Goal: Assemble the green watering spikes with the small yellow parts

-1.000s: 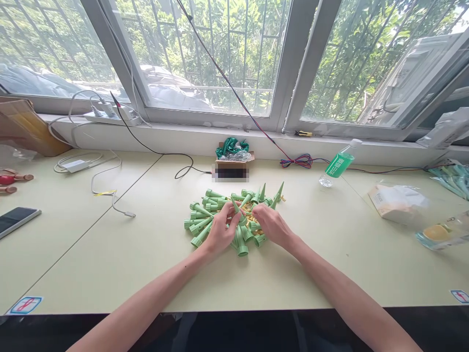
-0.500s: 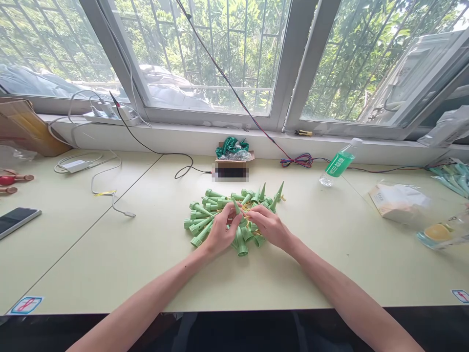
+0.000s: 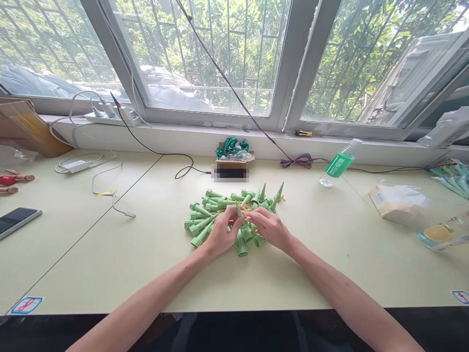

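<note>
Green plastic forms one cone (image 3: 239, 210), pinched tip-up in the left hand (image 3: 223, 229) over a tabletop heap (image 3: 202, 235) of a dozen-plus; the right hand (image 3: 271, 228), fingers narrowed alongside, holds I cannot tell what. One bottle (image 3: 340, 164) bears illegible lettering.

Held cone (image 3: 239, 210) is partly hidden; phone (image 3: 18, 222) cropped.

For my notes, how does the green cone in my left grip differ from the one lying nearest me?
The held cone points its tip upward; the front cone lies with its wide end toward you. The held cone is partly covered by your left grip; the front cone shows its open end. Both are green and tapered.
</note>
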A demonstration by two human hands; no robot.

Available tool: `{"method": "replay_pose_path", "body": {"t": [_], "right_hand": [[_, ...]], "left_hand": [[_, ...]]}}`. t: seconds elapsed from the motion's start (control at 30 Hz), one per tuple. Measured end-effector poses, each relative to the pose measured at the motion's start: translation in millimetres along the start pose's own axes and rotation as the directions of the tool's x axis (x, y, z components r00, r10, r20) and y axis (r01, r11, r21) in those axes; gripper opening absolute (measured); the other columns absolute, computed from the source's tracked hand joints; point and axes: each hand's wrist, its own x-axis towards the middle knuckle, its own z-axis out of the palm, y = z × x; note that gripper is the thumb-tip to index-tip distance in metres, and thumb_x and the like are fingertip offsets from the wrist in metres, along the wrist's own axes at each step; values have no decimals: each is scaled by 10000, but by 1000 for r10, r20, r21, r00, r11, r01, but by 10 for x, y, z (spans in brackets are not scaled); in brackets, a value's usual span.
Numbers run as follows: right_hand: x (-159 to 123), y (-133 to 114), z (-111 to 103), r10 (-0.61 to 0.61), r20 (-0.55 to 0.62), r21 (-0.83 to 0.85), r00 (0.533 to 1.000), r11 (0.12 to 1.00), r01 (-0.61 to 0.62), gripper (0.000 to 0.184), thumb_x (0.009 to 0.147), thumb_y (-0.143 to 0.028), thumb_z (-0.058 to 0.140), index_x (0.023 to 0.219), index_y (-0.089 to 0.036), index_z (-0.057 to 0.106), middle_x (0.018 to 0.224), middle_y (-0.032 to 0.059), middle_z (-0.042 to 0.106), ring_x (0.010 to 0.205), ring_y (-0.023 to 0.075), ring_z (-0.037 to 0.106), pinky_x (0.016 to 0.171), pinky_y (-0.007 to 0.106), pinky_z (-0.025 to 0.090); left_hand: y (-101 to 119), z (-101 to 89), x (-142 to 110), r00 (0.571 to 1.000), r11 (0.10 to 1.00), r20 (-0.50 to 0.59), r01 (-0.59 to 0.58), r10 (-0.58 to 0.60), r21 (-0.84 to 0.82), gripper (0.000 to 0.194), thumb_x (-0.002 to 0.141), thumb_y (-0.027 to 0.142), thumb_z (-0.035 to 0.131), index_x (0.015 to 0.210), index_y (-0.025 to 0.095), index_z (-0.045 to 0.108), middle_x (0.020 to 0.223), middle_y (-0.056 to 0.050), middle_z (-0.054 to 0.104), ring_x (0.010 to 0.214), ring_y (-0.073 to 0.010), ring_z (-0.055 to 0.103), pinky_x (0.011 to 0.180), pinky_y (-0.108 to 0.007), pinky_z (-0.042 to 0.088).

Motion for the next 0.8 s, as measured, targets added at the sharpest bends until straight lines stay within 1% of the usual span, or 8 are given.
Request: {"method": "replay_pose_path", "body": {"t": [0.23, 0.43, 0.53, 0.63, 0.7, 0.8], "right_hand": [[2, 2, -3, 18, -1, -90, 1000, 996, -19, 187, 1004, -183, 479, 1086, -204, 646, 840, 47, 643, 697, 122, 617, 603, 230, 520], [19, -17, -17, 30, 22, -114, 999, 993, -28, 179, 1013, -204, 465, 1027, -200, 644, 853, 56, 655, 710, 126, 623, 599, 229, 504], [27, -26, -33, 20, 17, -111, 1000, 994, -18, 161, 1008, -242, 487, 1057, -204, 636, 885, 62, 662, 709, 130, 618, 588, 235, 499], [25, -26, -40, -1, 3, -104, 1000, 995, 1, 176, 970, -286, 571, 1119, -202, 612, 963, 79, 669, 748, 142, 628, 593, 245, 506], [20, -21, -37, 0, 2, -102, 1000, 995, 0, 212, 953, -278, 598, 1153, -204, 595, 1012, 88, 668, 789, 152, 637, 611, 253, 516], [14, -8, -30, -2, 20, -107, 1000, 994, 4, 206, 966, -243, 567, 1169, -214, 583, 1033, 88, 666, 816, 155, 642, 621, 258, 520]], "left_hand": [[-12, -8, -19, 1000, 1000, -1, -15, 15, 18, 188, 961, 364, 529, 1066, 213, 568, 906, -36, 653, 698, -140, 611, 585, -251, 504], [41, 0, -12, 1000, 1000, 7, -12, 12, -16, 153, 975, 332, 500, 1058, 211, 545, 945, -32, 638, 681, -117, 570, 615, -255, 516], [78, 4, -6, 1000, 999, -21, 19, -20, -32, 163, 974, 349, 503, 1045, 207, 539, 928, -36, 638, 732, -136, 596, 628, -257, 520], [94, -2, -3, 996, 996, -51, 69, -73, -61, 188, 968, 370, 519, 1058, 205, 534, 895, -35, 631, 776, -154, 621, 618, -249, 510], [99, -8, -1, 992, 992, -65, 100, -105, -81, 202, 966, 376, 527, 1074, 206, 532, 862, -29, 617, 780, -158, 621, 602, -242, 496], [106, -15, 2, 989, 987, -66, 127, -134, -102, 208, 967, 377, 530, 1084, 206, 530, 816, -18, 596, 754, -153, 603, 571, -231, 465]]}}
